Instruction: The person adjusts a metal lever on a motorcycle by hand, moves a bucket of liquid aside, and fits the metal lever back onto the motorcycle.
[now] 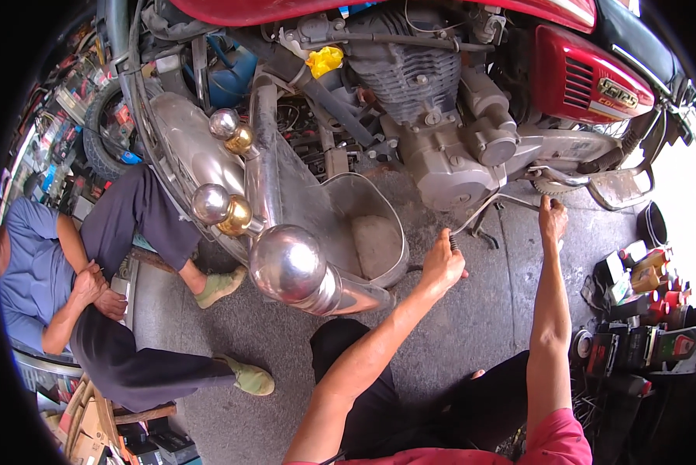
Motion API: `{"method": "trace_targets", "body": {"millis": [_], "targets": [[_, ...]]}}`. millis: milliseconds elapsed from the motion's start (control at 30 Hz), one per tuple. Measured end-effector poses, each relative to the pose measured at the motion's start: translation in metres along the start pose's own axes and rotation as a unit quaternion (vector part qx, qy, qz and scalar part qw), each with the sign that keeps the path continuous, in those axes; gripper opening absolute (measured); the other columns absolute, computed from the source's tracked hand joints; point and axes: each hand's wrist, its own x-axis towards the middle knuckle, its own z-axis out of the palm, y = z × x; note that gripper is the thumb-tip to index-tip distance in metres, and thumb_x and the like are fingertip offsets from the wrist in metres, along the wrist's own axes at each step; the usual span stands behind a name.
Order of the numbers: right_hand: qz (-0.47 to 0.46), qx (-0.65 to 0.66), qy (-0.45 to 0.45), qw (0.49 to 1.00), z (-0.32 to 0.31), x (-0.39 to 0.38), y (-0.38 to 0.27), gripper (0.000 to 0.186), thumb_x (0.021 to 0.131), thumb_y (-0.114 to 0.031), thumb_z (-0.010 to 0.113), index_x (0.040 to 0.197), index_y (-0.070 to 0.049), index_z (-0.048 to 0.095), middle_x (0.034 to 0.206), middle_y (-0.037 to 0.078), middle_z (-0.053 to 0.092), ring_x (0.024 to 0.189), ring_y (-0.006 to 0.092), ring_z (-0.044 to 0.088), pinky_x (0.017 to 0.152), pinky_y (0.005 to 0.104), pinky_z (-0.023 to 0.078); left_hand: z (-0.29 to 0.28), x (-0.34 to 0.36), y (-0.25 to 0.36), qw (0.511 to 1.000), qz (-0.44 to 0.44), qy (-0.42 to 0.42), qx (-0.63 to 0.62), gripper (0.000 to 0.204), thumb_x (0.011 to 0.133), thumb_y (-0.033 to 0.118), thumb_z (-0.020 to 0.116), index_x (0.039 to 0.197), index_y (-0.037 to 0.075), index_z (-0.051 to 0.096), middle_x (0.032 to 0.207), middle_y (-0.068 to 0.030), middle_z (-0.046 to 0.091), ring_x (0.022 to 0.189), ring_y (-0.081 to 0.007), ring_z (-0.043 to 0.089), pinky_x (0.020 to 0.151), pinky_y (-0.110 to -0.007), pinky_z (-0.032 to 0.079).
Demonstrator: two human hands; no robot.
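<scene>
A bent, pale metal lever [485,204] runs below the lower engine cover [458,180] of a red motorcycle. My left hand [442,267] is closed around its left end, where a dark ribbed piece shows beside the fingers. At the other end, my right hand [551,221] grips the lever with curled fingers, close to the footrest side of the bike. The finned engine cylinder [404,74] rises above both hands. Whether the lever is attached to the engine, I cannot tell.
Left of my hands stands a metal leg guard [348,225] with shiny round balls [287,260]. Another person [34,248] sits at the left, hands together. Bottles and boxes [646,310] crowd the right side. A yellow cloth or bag [324,61] is tucked by the engine.
</scene>
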Motion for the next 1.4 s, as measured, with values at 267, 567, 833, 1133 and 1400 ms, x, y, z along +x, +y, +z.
{"method": "trace_targets", "body": {"millis": [267,567,833,1133,1400], "targets": [[-0.019,-0.002,0.005,1.000,0.004,0.005,0.007,0.045,0.080,-0.043,0.048,0.091,-0.004,0.067,0.085,0.025,0.062,0.085,0.0393,0.060,0.079,0.0427,0.045,0.000,-0.002,0.004,1.000,0.004,-0.001,-0.012,0.051,0.083,0.001,0.041,0.131,-0.003,0.026,0.085,-0.0147,0.056,0.053,-0.0178,0.060,0.051,-0.029,0.049],[-0.018,-0.008,0.002,1.000,0.003,0.004,0.007,0.044,0.080,-0.042,0.048,0.091,-0.003,0.066,0.084,0.025,0.062,0.084,0.0389,0.061,0.078,0.0431,0.045,0.000,-0.008,0.012,1.000,-0.004,-0.004,0.000,0.054,0.082,0.002,0.045,0.132,-0.003,0.025,0.089,-0.0154,0.053,0.053,-0.0170,0.060,0.050,-0.028,0.049],[-0.039,-0.006,0.017,0.999,0.006,0.005,0.010,0.044,0.081,-0.042,0.048,0.089,-0.003,0.066,0.080,0.024,0.063,0.080,0.0390,0.061,0.074,0.0437,0.046,-0.002,-0.015,0.020,1.000,-0.010,-0.005,-0.016,0.059,0.080,0.008,0.053,0.131,-0.003,0.026,0.086,-0.0138,0.053,0.053,-0.0158,0.060,0.050,-0.028,0.049],[-0.046,0.000,0.025,0.999,0.006,0.004,0.010,0.042,0.081,-0.042,0.050,0.087,-0.004,0.067,0.077,0.022,0.063,0.077,0.0377,0.062,0.072,0.0433,0.046,0.000,-0.014,0.015,1.000,-0.002,-0.004,-0.005,0.061,0.080,0.012,0.057,0.130,-0.004,0.026,0.080,-0.0106,0.053,0.054,-0.0152,0.060,0.050,-0.027,0.049],[-0.053,-0.010,0.031,0.998,0.006,0.005,0.011,0.041,0.080,-0.042,0.050,0.087,-0.005,0.067,0.075,0.022,0.063,0.077,0.0366,0.062,0.072,0.0428,0.047,0.003,-0.012,0.010,1.000,0.006,-0.004,-0.024,0.061,0.081,0.012,0.057,0.130,-0.004,0.025,0.082,-0.0116,0.054,0.053,-0.0154,0.059,0.050,-0.028,0.049]]}}
